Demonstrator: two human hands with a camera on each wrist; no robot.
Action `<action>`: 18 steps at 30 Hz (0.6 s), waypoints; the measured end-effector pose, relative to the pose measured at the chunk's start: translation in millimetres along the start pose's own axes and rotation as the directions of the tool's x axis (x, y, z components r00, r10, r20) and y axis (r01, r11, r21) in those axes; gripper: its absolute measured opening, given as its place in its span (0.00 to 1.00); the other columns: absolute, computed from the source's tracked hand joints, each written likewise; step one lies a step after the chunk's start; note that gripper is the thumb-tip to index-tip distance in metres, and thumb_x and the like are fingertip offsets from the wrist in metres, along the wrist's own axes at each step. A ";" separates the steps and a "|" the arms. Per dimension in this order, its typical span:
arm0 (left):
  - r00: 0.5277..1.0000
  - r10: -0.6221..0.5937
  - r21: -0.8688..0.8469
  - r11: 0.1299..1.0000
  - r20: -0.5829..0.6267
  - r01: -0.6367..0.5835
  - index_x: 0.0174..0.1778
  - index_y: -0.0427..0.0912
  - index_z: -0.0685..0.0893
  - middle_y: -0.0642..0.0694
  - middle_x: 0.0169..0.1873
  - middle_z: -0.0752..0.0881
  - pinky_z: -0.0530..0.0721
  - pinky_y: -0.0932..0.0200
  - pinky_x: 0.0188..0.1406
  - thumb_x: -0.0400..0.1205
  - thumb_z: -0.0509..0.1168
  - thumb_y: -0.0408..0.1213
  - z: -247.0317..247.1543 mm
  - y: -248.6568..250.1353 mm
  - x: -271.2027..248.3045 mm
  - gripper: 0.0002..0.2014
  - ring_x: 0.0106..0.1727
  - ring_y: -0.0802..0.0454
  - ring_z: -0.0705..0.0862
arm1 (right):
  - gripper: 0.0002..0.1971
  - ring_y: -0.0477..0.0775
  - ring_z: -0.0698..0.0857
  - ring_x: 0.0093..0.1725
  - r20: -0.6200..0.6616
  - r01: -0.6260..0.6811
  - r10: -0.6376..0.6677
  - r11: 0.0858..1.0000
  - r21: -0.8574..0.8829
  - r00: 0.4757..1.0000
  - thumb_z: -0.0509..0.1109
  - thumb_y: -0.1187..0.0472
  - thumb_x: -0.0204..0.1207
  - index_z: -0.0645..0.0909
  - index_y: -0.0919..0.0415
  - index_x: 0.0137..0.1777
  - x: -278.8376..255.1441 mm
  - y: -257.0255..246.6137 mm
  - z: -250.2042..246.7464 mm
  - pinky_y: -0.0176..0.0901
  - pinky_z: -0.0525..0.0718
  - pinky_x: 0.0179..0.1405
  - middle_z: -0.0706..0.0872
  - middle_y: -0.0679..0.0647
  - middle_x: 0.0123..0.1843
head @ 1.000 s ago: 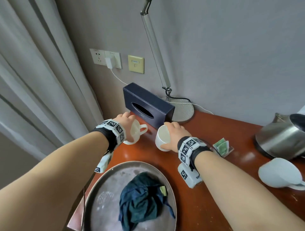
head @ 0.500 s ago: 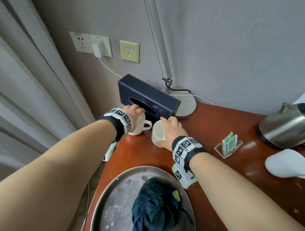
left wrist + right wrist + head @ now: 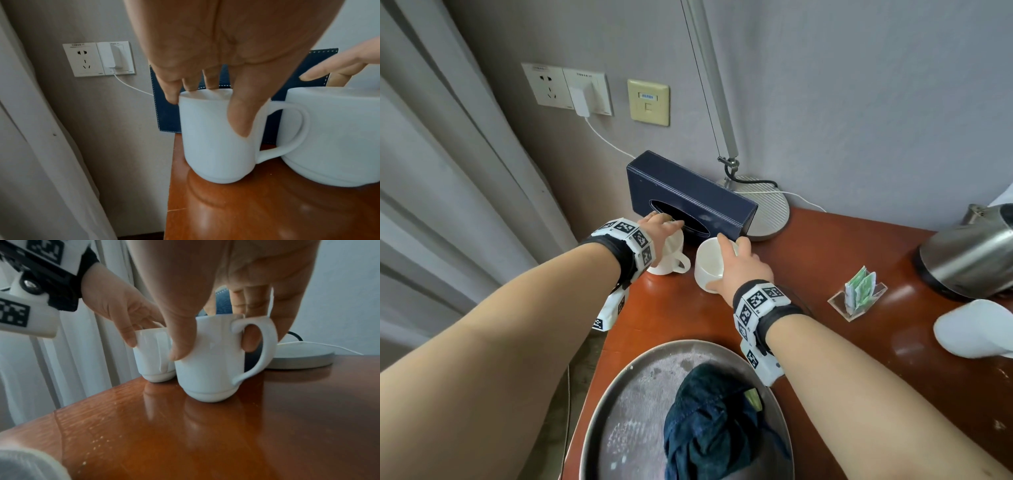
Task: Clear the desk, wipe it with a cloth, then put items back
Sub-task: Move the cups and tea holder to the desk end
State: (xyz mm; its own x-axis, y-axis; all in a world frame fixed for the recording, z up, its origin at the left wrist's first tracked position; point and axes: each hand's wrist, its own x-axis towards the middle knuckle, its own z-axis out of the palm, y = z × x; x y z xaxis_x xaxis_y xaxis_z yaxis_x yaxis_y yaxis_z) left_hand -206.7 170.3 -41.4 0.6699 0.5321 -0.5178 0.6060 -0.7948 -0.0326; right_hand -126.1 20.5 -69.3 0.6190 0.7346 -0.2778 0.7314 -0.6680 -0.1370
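Note:
Two white mugs stand side by side on the red-brown desk (image 3: 808,274) in front of a dark blue tissue box (image 3: 688,202). My left hand (image 3: 659,234) grips the left mug (image 3: 669,257) (image 3: 216,138) (image 3: 153,353) from above, thumb on the near side and fingers over the rim. My right hand (image 3: 739,267) grips the right mug (image 3: 709,265) (image 3: 211,360) (image 3: 333,138) the same way; it sits slightly tilted. Nearer me, a dark blue cloth (image 3: 715,428) lies bunched on a round metal tray (image 3: 626,411).
A lamp base (image 3: 770,212) sits behind the tissue box, its pole rising along the wall. To the right are a clear holder with green tea packets (image 3: 859,291), a steel kettle (image 3: 969,257) and a white mug on its side (image 3: 976,325). The desk's left edge borders a curtain (image 3: 448,205).
Both hands have carried the mugs back toward the tissue box and lowered them onto the desk. The head view has tilted closer.

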 end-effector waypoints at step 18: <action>0.984 0.019 -0.111 0.993 -0.174 -0.039 0.84 0.52 0.44 0.47 0.84 0.42 0.49 0.46 0.84 0.79 0.68 0.37 7.2 22.9 -29.7 0.45 0.85 0.45 0.41 | 0.42 0.60 0.65 0.75 -0.027 0.087 -0.085 0.993 0.079 0.996 0.69 0.48 0.74 0.47 0.47 0.82 -28.1 34.8 -23.9 0.53 0.72 0.70 0.56 0.55 0.79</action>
State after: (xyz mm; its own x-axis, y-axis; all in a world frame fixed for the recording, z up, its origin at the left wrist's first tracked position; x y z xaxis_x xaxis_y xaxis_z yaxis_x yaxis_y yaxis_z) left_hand -215.8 134.2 -32.9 0.7460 0.5595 -0.3612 0.6232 -0.7777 0.0824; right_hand -111.3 -20.5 -43.5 0.5622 0.7916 -0.2395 0.7576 -0.6090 -0.2348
